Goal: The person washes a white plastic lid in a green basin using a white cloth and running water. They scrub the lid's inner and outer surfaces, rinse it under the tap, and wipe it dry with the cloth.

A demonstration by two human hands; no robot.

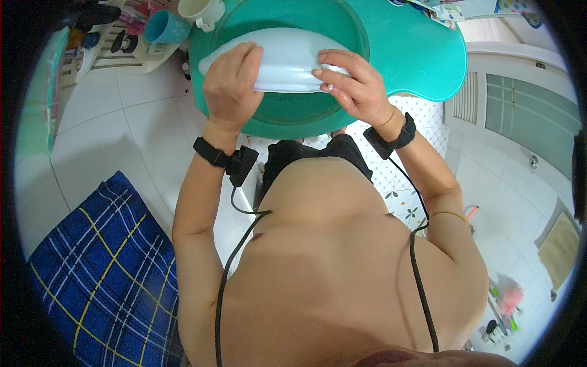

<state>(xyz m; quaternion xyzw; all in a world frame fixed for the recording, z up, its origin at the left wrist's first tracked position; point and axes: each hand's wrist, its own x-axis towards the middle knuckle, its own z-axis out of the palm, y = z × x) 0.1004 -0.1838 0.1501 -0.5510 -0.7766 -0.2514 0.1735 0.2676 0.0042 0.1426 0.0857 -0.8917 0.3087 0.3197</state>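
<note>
A pale blue-white, smooth, rounded vessel [289, 55], perhaps a basin or lid seen from its side, is held up over the round bowl of a green washbasin [275, 130]. My left hand [234, 82] grips its left part, fingers over the top and thumb near the lower edge. At its right end, my right hand [357, 82] presses a crumpled white wad [337, 69], cloth or tissue, against the surface. The right fingers look wet. Part of the vessel's left side is hidden by my left hand.
A light blue cup [166, 27] and a white mug [202, 11] stand at the upper left by a slatted plastic shelf [114, 64]. The green counter [412, 55] extends right. A blue checked towel [110, 275] hangs lower left. A door with frosted panes [532, 114] is at right. Black cables [417, 275] run from my wrists.
</note>
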